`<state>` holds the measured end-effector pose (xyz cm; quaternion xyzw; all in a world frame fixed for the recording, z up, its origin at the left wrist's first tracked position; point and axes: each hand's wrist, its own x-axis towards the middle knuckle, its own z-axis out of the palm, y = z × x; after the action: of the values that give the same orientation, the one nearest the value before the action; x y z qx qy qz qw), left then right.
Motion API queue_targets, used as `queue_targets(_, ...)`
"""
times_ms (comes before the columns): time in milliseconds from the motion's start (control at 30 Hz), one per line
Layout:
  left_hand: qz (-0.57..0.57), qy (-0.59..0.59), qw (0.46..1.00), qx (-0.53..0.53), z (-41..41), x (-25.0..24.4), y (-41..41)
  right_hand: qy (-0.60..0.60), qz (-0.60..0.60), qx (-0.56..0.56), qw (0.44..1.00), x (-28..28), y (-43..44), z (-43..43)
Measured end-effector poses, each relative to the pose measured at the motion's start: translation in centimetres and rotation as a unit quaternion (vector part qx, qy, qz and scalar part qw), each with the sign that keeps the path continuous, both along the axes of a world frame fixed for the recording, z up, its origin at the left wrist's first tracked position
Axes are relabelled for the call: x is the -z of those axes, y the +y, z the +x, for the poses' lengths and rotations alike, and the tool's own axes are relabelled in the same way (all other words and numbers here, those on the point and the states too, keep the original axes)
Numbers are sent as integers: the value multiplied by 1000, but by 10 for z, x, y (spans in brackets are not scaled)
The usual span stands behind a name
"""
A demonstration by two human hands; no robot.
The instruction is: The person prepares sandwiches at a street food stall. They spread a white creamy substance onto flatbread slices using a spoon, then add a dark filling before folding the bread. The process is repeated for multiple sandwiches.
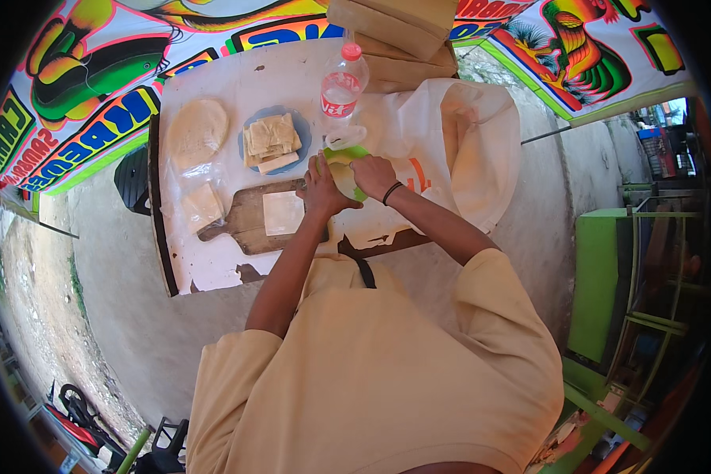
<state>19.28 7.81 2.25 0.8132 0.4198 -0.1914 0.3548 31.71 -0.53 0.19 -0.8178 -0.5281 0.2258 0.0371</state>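
My left hand (326, 195) is around the left side of a green bowl (346, 153), thumb and fingers apart on its wall. Curled over the bowl's right side is my right hand (374, 176), a black band at its wrist; whether it holds a utensil is hidden. A pale mixture seems to lie in the bowl. Left of it, one square pastry wrapper (282, 214) lies flat on a wooden cutting board (246, 213). Folded pastry parcels (271, 139) are piled on a blue plate (306, 133). Behind the bowl are a capped plastic bottle (339, 89) and crumpled clear plastic (346, 137).
Round wrappers (197, 131) and a plastic packet of square wrappers (202, 208) lie at the table's left. A white sack (480, 136) spreads over the right side. Cardboard boxes (403, 35) stand at the back, before printed banners (101, 71). A black stool (133, 181) stands left.
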Motion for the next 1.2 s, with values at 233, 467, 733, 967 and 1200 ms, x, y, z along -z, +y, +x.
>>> queue_targets(233,16,17,1000,-5,0,-3,-3,-107,-32,-121,986,-74,7,7)
queue_targets(467,4,26,1000,-8,4,-2,-2,-130,26,-160,978,-64,11,19)
queue_targets(733,6,13,1000,-19,3,-5,-3,-61,-49,-150,986,-25,-37,5)
queue_targets(967,32,8,999,-14,4,-2,-6,85,-78,-8,993,-7,-3,3)
queue_targets(1200,39,25,999,-4,4,0,-4,-102,-26,-128,986,-24,-15,-1)
